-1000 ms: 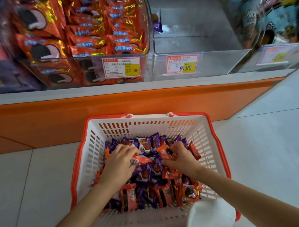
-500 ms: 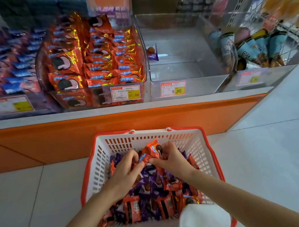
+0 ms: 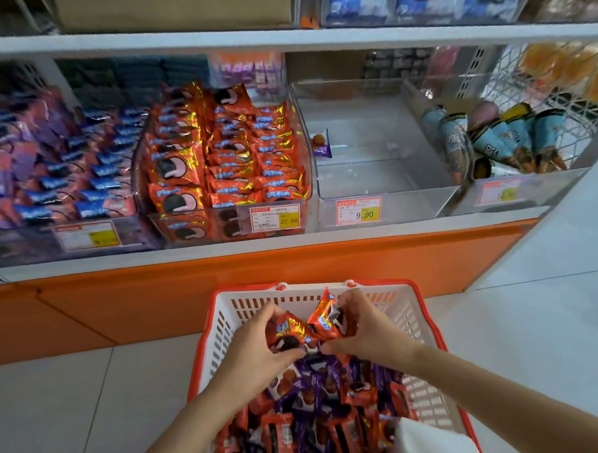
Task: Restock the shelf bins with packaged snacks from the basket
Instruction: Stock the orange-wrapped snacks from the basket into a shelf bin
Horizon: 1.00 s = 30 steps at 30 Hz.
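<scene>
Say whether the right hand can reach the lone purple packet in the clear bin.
Probably not yet: right hand grips an orange packet; otherwise the purple packet lies uncovered, bin open-topped.

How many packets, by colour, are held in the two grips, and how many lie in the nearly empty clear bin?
Orange: 2, the left orange packet in the left grip and the right orange packet in the right grip.
Purple: 1, the purple packet in the clear bin.
Total: 3.
</scene>
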### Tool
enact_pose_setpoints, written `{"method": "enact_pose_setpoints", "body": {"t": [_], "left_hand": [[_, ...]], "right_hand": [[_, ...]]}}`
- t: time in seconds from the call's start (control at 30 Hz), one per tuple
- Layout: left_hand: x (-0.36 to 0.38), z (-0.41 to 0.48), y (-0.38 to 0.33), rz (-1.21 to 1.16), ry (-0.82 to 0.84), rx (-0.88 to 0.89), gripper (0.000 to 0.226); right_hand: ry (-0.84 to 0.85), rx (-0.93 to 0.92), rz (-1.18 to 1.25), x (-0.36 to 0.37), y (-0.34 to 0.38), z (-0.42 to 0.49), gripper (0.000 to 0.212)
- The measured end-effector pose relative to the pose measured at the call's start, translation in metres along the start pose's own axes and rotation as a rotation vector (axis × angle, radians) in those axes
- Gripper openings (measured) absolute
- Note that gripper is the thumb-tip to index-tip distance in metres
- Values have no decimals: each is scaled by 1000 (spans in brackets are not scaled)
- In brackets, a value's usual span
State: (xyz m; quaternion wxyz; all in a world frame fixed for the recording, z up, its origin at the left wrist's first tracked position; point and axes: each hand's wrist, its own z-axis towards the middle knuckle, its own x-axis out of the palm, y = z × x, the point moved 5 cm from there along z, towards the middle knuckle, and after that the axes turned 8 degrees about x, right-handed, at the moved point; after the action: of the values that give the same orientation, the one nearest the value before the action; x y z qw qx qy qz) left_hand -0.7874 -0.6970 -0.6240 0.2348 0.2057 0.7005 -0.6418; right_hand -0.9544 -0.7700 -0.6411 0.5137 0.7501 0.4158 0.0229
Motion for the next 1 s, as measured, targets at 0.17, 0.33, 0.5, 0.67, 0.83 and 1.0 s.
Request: {"method": "enact_pose_setpoints", "body": {"t": [0.17, 0.33, 0.5, 0.67, 0.83, 1.0], "left_hand": [[-30, 3, -4, -106, -58, -6, 33], [-71, 12, 8, -222, -238, -6, 26], [-124, 20, 12, -124, -572, 98, 28], [-184, 40, 0, -42, -844, 247, 24], [-218, 66, 3, 36, -908, 290, 28], [-223, 84, 13, -27, -867, 284, 33]], "right_hand": [[-62, -33, -72, -9, 31, 2, 43], [-71, -135, 111, -14, 67, 17, 15], [-197, -314, 104, -22, 121, 48, 30], [-314, -486, 149, -28, 189, 93, 34], [-582, -603, -17, -40, 242, 142, 30], [-715, -540, -262, -57, 270, 205, 31]]}}
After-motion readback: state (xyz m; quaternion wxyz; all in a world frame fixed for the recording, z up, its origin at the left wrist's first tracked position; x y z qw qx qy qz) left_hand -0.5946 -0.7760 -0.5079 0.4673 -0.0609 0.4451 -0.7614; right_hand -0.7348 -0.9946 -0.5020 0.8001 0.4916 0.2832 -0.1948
